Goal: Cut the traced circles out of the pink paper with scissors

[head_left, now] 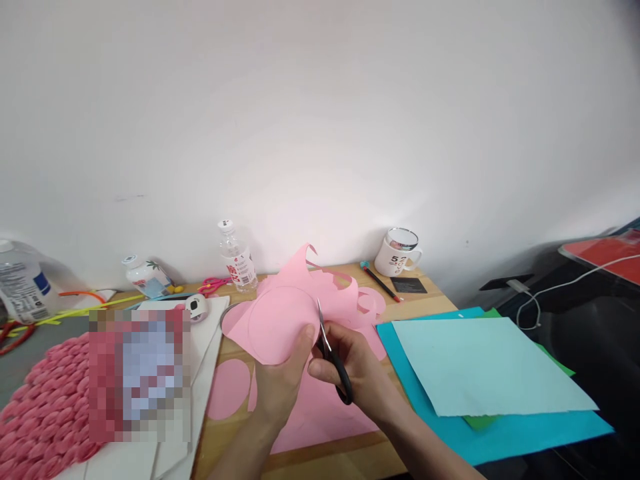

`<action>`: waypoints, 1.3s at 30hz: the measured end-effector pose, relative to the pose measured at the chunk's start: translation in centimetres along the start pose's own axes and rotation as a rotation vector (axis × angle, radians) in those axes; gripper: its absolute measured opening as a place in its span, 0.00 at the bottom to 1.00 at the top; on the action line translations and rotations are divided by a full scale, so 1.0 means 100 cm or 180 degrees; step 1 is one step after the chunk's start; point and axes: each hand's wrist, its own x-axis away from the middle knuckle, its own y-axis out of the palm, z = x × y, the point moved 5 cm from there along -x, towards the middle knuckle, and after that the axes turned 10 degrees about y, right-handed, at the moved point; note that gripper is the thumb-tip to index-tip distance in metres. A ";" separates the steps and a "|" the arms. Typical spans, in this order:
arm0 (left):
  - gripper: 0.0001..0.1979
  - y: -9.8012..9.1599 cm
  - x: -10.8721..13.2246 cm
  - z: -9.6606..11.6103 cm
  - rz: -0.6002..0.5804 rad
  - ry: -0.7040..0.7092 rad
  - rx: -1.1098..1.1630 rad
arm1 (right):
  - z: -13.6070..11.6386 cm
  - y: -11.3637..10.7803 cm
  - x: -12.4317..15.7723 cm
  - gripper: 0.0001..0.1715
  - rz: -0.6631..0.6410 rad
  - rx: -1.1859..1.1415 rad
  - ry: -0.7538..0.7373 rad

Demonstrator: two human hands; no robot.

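Wooden surface [440, 303] against a white wall [320, 133], laid with paper and small goods.

Right hand [355, 360]: curled closed about the handles of black scissors [343, 380], tips pointing away from the person; gap between the blades too small to tell.

Left hand [280, 383]: closed in a pinch, thumb on top of a pink sheet [280, 327], fingers hidden beneath.

Pink sheet: held up over the surface, bearing a drawn round outline [249, 321]; right side meets the blades, left side has a waste corner outside the line.

Handling notes: best kept, it seems, with the scissors nearly steady and the sheet turned into them by the left hand. Short bites, never closing right to the tips, should give a smoother curve. Blade ought to ride the line; the thumb sits near it and is better drawn back. Loose waste should hang clear of the cut.

Below and around: lower pink sheet [320, 417], flat; pink disc [229, 390], left; curled offcuts [377, 299], behind.

Farther: bottle [237, 263], back left; mug [393, 257], back right, pencil [380, 283] and black card [409, 285] near it. Right: pale blue sheet [490, 367] over a blue sheet [540, 432]. Left: white boards [203, 373], pink knit [50, 393].
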 end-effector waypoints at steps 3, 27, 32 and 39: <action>0.18 0.001 -0.003 -0.004 -0.0177 0.0040 -0.0025 | 0.002 0.001 0.000 0.22 -0.0037 -0.0057 -0.0008; 0.12 0.003 -0.009 -0.001 -0.0564 0.0222 0.0014 | 0.004 -0.002 0.002 0.17 0.0096 0.0099 0.0194; 0.16 -0.001 -0.008 -0.004 -0.0188 0.0197 -0.0129 | 0.007 0.001 0.002 0.19 0.0036 0.0008 0.0153; 0.18 -0.002 -0.006 -0.003 -0.0180 0.0215 -0.0112 | 0.006 0.001 0.000 0.22 -0.0177 -0.0087 0.0006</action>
